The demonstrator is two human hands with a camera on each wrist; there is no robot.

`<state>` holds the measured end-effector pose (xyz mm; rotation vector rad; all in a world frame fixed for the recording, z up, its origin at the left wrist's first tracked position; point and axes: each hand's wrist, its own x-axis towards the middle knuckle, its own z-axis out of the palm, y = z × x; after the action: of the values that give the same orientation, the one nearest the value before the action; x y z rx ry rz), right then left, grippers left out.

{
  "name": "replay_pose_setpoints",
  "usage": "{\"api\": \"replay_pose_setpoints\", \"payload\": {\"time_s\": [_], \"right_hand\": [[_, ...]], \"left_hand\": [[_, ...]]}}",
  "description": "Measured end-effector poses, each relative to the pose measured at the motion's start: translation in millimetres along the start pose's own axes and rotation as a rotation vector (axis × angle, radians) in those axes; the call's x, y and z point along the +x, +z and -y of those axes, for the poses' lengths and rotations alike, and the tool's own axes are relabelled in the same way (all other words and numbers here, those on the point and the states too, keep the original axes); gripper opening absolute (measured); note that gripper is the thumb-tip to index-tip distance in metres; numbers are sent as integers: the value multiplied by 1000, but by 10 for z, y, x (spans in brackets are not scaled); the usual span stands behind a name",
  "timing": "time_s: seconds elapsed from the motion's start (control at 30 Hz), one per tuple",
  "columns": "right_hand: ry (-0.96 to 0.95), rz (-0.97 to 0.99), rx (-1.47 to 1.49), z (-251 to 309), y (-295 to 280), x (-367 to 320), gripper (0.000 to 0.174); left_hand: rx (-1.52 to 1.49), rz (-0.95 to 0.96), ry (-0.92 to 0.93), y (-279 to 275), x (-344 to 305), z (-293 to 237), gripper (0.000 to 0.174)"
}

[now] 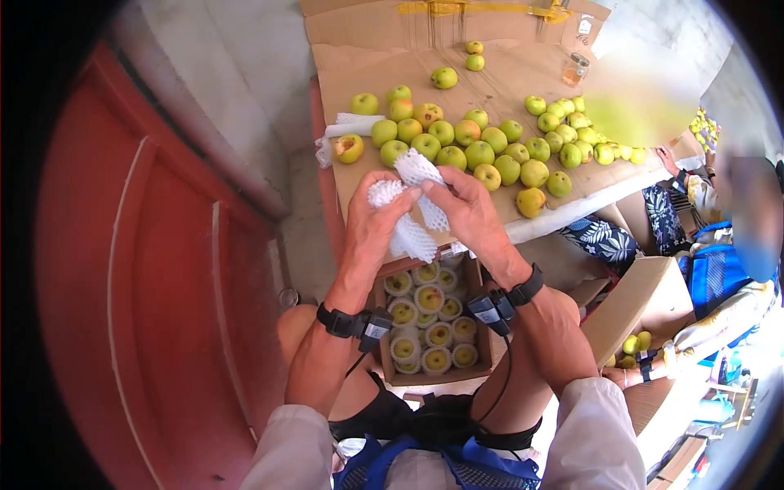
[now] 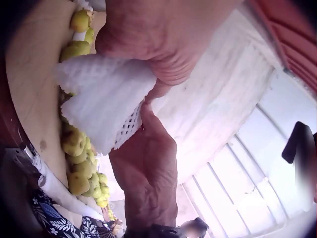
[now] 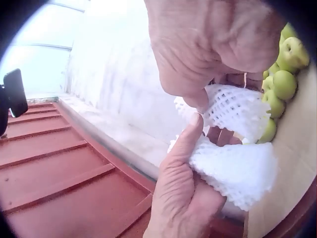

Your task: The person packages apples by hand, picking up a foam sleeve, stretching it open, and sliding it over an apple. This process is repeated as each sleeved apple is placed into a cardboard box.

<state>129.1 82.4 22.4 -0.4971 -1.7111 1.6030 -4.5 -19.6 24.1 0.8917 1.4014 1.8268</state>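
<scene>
My left hand (image 1: 367, 222) and right hand (image 1: 475, 214) meet thumb to thumb above the table's front edge. Pinched in the left is a white foam net sleeve (image 3: 237, 171), its free end pointing down toward my lap. A second foam net sleeve (image 3: 237, 109) is held in the right, between thumb and fingers. No apple shows inside either sleeve. Below the hands, an open cardboard box (image 1: 487, 353) holds several apples (image 1: 437, 359) in white foam nets. Bare green-yellow apples (image 1: 449, 157) lie just beyond my fingers.
Cardboard (image 1: 506, 90) covers the table, with a jar (image 1: 575, 70) at the back. More foam sleeves (image 1: 355, 124) lie at the left by a damaged apple (image 1: 349, 149). A red door (image 1: 163, 269) stands left. Another person's hand (image 1: 621, 376) is by a box (image 1: 641, 302) at right.
</scene>
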Motion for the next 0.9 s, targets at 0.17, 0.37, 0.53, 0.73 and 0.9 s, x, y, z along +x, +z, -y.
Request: {"api": "replay_pose_setpoints", "payload": {"time_s": [0.17, 0.37, 0.53, 0.73, 0.9], "right_hand": [[-6, 11, 71, -4, -19, 44, 18], [53, 18, 5, 29, 4, 60, 20], [-46, -20, -20, -72, 21, 73, 27], [-93, -134, -270, -119, 37, 88, 42], [54, 50, -46, 10, 8, 42, 45]], "left_hand": [[36, 24, 12, -41, 25, 7, 30], [69, 17, 48, -37, 8, -6, 30], [54, -23, 42, -61, 48, 74, 31], [-37, -42, 28, -110, 34, 58, 30], [-122, -45, 7, -148, 45, 31, 26]]}}
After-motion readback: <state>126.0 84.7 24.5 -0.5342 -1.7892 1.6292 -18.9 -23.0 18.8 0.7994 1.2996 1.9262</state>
